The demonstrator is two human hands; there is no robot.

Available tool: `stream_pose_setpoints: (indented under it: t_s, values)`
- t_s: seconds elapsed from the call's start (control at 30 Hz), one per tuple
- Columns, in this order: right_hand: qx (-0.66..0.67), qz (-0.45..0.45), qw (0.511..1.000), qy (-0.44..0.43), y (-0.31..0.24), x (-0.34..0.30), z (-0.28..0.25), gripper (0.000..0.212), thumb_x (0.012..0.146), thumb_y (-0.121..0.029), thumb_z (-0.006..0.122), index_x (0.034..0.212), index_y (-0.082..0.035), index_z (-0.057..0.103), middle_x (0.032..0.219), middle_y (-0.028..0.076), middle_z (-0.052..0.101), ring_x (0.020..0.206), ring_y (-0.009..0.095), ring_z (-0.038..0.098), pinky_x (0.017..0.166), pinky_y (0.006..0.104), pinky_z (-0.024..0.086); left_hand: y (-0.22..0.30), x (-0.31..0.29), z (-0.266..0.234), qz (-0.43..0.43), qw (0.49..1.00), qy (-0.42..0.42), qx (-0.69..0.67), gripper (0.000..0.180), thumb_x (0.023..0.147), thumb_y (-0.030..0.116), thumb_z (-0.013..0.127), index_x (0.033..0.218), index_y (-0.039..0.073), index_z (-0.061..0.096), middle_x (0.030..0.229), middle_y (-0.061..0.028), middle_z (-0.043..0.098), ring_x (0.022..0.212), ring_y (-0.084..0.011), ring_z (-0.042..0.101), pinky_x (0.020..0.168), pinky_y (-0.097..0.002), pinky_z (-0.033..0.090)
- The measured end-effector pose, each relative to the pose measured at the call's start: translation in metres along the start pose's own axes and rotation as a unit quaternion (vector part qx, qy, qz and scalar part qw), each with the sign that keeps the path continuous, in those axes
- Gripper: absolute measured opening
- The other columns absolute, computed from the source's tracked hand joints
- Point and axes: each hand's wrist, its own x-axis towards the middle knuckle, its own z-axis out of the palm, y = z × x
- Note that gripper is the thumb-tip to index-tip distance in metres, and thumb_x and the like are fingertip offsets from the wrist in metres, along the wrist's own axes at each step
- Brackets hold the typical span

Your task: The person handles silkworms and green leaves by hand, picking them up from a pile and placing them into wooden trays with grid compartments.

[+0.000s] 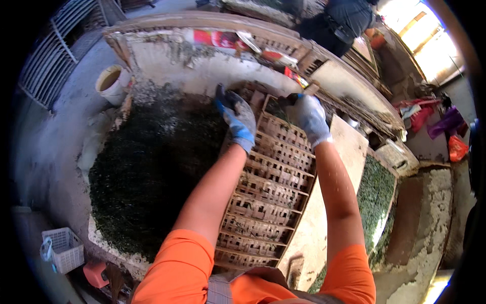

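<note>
L hand (240, 115) half-open, apparently empty, R hand (310, 116) curled, hold unclear; best to steady slatted wooden rack (268, 183) evenly w/ both.

One head-worn fisheye view from above, steeply downward at close range over the slatted rack (268, 190).

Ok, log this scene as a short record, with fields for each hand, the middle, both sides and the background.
Left hand: gloved hand, near the slatted wooden frame's far left corner; grip unclear
Right hand: gloved hand, at the frame's far right corner; grip unclear
Middle: frame, slanting between the forearms
Left side: dark green heap, white bucket, pale plastic crate
Right side: pale board
Background: another person, dark clothing
</note>
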Motion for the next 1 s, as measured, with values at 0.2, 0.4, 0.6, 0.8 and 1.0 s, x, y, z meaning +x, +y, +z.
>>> stream_pose_setpoints:
  t_s: [0.2, 0.4, 0.6, 0.8, 1.0]
  values:
    - [-0.05, -0.112, 0.979, 0.162, -0.017, 0.019, 0.073, 0.015, 0.074, -0.016, 0.064, 0.086, -0.017, 0.074, 0.087, 0.014, 0.068, 0.083, 0.035, 0.067, 0.072, 0.0441, 0.054, -0.016, -0.005, 0.003, -0.052, 0.999, -0.007, 0.011, 0.04, 0.099, 0.028, 0.051, 0.137, 0.013, 0.053, 0.132, 0.0027, 0.055, 0.125, -0.0098, 0.047, 0.107, -0.0227, 0.033]
    - [0.348, -0.033, 0.93, 0.113, 0.037, 0.013, 0.04, 0.011, 0.083, -0.009, 0.067, 0.091, -0.007, 0.074, 0.08, 0.011, 0.072, 0.075, 0.022, 0.069, 0.072, 0.0351, 0.055, 0.008, -0.006, 0.024, -0.067, 0.991, 0.053, 0.099, 0.035, 0.101, 0.02, 0.046, 0.134, 0.01, 0.052, 0.123, 0.0005, 0.053, 0.106, -0.0106, 0.049, 0.1, -0.0243, 0.036]
    - [0.569, -0.026, 0.813, 0.118, 0.121, 0.008, 0.02, 0.015, 0.09, -0.014, 0.067, 0.086, 0.0, 0.069, 0.076, -0.001, 0.065, 0.073, 0.009, 0.055, 0.069, 0.0243, 0.046, 0.006, -0.01, 0.028, -0.112, 0.993, -0.002, -0.031, 0.043, 0.102, 0.028, 0.045, 0.141, 0.009, 0.047, 0.14, 0.0036, 0.051, 0.128, -0.0079, 0.045, 0.111, -0.0215, 0.03]
    - [0.463, 0.018, 0.876, 0.134, 0.144, -0.004, 0.007, 0.021, 0.092, -0.021, 0.068, 0.099, -0.002, 0.072, 0.077, -0.003, 0.063, 0.066, 0.007, 0.048, 0.061, 0.0248, 0.042, 0.01, -0.026, 0.058, -0.125, 0.987, 0.071, 0.064, 0.031, 0.1, 0.015, 0.045, 0.126, 0.002, 0.056, 0.123, -0.0044, 0.06, 0.11, -0.0145, 0.056, 0.103, -0.0256, 0.042]
    - [0.405, -0.004, 0.911, -0.078, 0.13, 0.033, 0.043, 0.014, 0.092, -0.019, 0.066, 0.1, -0.009, 0.072, 0.079, 0.003, 0.069, 0.063, 0.011, 0.058, 0.059, 0.0255, 0.048, -0.026, 0.008, -0.003, -0.228, 0.973, -0.039, -0.006, 0.032, 0.096, 0.01, 0.044, 0.123, 0.001, 0.059, 0.121, -0.0069, 0.061, 0.109, -0.0159, 0.056, 0.099, -0.0273, 0.044]
